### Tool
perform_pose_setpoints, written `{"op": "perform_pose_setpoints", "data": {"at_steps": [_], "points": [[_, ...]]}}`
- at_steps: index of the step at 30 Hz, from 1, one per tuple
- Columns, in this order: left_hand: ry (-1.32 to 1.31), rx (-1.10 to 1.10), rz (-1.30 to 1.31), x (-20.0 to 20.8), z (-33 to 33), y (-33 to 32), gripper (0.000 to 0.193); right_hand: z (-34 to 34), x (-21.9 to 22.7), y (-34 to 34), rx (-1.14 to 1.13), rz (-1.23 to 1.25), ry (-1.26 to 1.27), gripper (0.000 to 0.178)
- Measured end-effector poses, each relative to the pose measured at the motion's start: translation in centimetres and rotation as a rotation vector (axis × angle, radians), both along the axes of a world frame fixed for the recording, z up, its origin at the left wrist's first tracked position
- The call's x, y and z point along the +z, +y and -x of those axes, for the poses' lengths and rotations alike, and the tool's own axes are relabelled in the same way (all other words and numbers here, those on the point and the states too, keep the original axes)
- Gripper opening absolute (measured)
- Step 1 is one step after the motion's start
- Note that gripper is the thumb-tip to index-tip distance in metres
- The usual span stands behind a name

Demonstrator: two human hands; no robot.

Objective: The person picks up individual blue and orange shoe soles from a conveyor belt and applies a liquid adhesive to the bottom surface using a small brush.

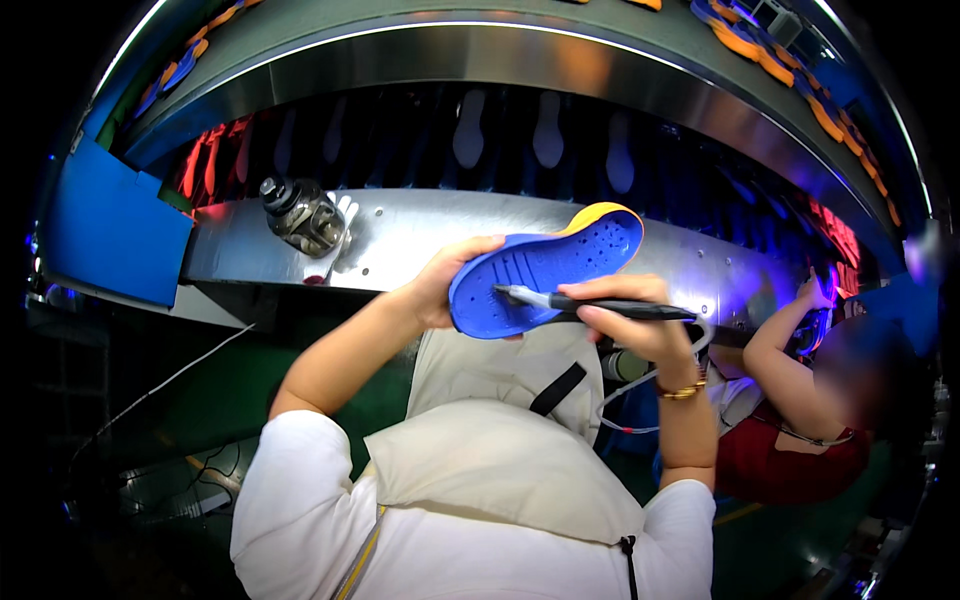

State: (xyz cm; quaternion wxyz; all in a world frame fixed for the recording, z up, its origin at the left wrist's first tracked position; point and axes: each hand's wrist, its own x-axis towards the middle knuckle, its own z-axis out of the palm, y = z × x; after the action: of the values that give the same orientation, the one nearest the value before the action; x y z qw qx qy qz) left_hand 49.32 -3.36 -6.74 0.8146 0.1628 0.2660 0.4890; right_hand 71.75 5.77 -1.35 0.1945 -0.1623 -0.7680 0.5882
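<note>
A blue shoe insole (560,262) with an orange edge at one end is held up in front of me, over the near edge of the metal ledge. My left hand (440,285) grips its left end, thumb along the rim. My right hand (640,315) is closed around a brush (655,310) with a black handle and a pale ferrule. The dark brush tip touches the insole's upper face near the left end, below a row of grooves. A thin pale tube (610,395) curves from near the handle's rear end, below my right hand.
A glass jar (303,222) with a dark cap stands on the metal ledge (400,220) at left. Behind it, insole shapes (470,130) lie in a dark, red-and-blue-lit channel. Orange-and-blue insoles (760,55) rest on the far belt. A co-worker (790,400) sits close at right.
</note>
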Motion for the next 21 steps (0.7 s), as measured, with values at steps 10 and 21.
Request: {"op": "perform_pose_setpoints", "data": {"at_steps": [10, 21], "points": [[-0.064, 0.14, -0.022, -2.5, 0.1, 0.2, 0.056, 2.7, -8.8, 4.3, -0.801, -0.682, 0.401, 0.016], [-0.141, 0.42, -0.22, -6.0, 4.0, -4.8, 0.057, -1.9, -10.1, 1.1, -0.386, 0.599, 0.661, 0.029]]}}
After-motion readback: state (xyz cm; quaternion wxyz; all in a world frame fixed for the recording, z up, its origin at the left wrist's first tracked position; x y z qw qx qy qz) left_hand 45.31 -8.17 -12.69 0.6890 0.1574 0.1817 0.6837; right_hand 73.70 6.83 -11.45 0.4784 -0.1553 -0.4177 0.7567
